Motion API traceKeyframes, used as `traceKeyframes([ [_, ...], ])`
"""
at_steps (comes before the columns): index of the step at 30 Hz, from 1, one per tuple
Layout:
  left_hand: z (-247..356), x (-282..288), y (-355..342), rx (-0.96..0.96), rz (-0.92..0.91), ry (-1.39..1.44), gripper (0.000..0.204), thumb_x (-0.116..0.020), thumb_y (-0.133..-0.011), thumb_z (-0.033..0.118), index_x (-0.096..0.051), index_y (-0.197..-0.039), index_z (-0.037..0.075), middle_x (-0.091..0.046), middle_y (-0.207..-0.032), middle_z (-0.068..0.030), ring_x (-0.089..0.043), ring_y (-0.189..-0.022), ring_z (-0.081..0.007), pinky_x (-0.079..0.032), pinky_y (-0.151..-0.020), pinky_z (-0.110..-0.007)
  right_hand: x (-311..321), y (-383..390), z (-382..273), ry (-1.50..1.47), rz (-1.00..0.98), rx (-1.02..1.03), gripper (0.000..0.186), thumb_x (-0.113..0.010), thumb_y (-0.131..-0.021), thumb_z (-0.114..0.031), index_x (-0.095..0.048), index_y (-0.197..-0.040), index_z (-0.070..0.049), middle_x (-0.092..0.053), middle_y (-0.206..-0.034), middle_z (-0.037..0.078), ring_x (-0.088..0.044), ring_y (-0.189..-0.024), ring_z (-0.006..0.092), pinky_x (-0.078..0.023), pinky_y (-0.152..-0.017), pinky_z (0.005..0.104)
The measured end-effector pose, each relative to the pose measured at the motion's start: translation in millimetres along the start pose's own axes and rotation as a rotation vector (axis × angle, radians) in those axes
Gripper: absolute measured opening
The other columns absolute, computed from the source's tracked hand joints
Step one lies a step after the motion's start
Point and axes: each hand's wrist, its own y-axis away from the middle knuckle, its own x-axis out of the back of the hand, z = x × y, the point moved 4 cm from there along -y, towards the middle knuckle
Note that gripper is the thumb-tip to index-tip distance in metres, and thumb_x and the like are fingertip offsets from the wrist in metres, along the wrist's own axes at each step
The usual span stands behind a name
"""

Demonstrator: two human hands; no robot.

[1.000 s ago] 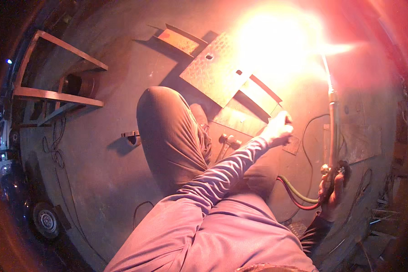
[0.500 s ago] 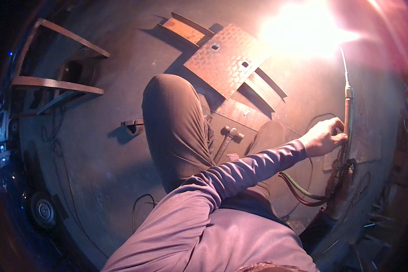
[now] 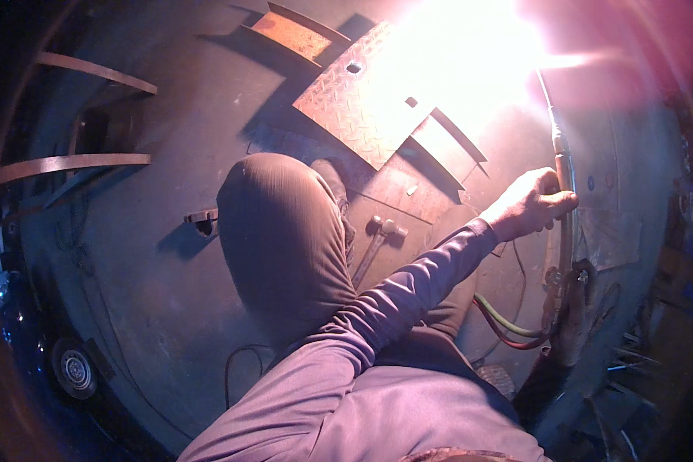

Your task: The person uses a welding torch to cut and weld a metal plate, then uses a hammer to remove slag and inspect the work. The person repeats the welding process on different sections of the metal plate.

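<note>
A long gas torch [image 3: 563, 165] points away from me at the right, its thin tip lost beside a very bright white flame [image 3: 470, 54]. My left hand [image 3: 527, 204] reaches across my body to the torch's shaft. Its fingers are curled, with the thumb lying across the shaft; any small part between the fingertips is hidden. Lower on the torch, by its valves [image 3: 554, 277], my right hand [image 3: 574, 319] is closed round the handle, deep in shadow. A green and a red hose [image 3: 508, 323] run from the torch's rear end.
A rusty tread plate [image 3: 354, 108] with two holes lies across steel channel pieces [image 3: 296, 35], partly washed out by glare. A hammer [image 3: 379, 242] rests between my legs. At left stand a metal frame [image 3: 92, 162] and a wheel [image 3: 75, 368]; cables cross the floor.
The torch, both hands and the flame have shifted left in view. The glare now covers more of the tread plate. Both hands stay at the torch.
</note>
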Motion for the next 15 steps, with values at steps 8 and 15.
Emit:
traceKeyframes([
  [8,-24,67,-8,0.189,0.001,0.145,0.036,-0.063,-0.098,0.038,-0.065,-0.102,0.002,-0.065,-0.082,-0.0055,-0.060,-0.065,-0.0116,-0.051,-0.058,-0.029,-54,-34,-6,-0.013,0.039,-0.210,0.025,-0.052,-0.104,-0.026,-0.054,-0.125,-0.013,-0.070,-0.096,0.007,-0.061,-0.077,0.0115,-0.049,-0.062,0.0257],
  [15,-80,111,-20,0.335,0.131,0.252,0.035,-0.063,-0.092,0.036,-0.066,-0.090,0.001,-0.065,-0.074,-0.0054,-0.061,-0.061,-0.0127,-0.049,-0.054,-0.028,-79,-80,30,0.300,-0.204,-0.187,0.030,-0.054,-0.105,-0.027,-0.052,-0.131,-0.013,-0.066,-0.093,0.004,-0.058,-0.074,0.0087,-0.045,-0.058,0.0226],
])
